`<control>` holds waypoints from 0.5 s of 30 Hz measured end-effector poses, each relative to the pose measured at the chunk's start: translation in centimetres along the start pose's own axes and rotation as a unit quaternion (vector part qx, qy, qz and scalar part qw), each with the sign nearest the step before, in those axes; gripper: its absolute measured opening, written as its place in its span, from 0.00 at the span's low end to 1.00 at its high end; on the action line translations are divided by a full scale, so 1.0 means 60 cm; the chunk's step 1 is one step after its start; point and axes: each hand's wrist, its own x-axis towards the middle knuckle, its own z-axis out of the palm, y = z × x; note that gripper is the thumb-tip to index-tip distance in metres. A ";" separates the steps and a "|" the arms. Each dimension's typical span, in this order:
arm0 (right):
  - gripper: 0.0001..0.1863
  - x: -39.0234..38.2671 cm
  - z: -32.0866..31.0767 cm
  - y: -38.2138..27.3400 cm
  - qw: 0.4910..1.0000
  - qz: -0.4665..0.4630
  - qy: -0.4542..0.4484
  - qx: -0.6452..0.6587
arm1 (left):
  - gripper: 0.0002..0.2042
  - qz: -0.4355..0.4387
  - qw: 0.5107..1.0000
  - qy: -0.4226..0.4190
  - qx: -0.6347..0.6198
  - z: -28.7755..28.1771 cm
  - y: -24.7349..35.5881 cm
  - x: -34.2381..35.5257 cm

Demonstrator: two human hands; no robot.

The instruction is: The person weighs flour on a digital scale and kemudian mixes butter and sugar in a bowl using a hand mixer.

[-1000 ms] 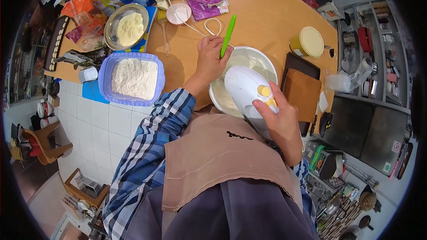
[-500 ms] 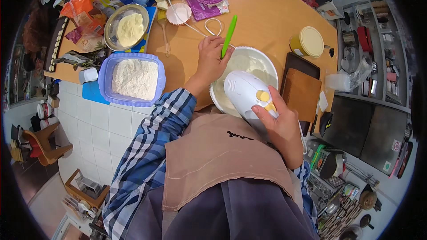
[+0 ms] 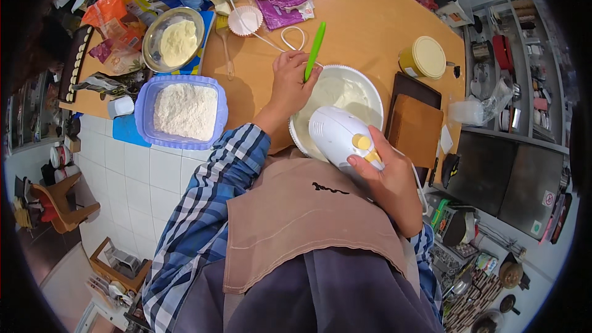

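Note:
A white mixing bowl (image 3: 364, 89) with pale batter stands on the wooden table (image 3: 364, 18) in front of me. My left hand (image 3: 290, 80) grips the bowl's left rim, a green spatula (image 3: 314, 49) leaning by its fingers. My right hand (image 3: 385, 176) holds a white electric hand mixer (image 3: 339, 135) with a yellow button over the bowl's near side. The beaters are hidden under the mixer body.
A lilac tub of flour (image 3: 185, 111) sits left of the bowl. Behind it are a metal bowl of powder (image 3: 176, 40), snack packets (image 3: 111, 15) and a purple bag (image 3: 280, 6). A yellow lidded tub (image 3: 424, 58) and a dark board (image 3: 414, 126) lie right.
The hand mixer has shifted slightly over the bowl; my left hand stays on the rim.

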 end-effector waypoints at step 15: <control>0.33 -0.043 -0.033 0.022 0.998 0.018 0.010 -0.063 | 0.06 0.003 1.000 -0.001 -0.003 -0.002 0.003 -0.002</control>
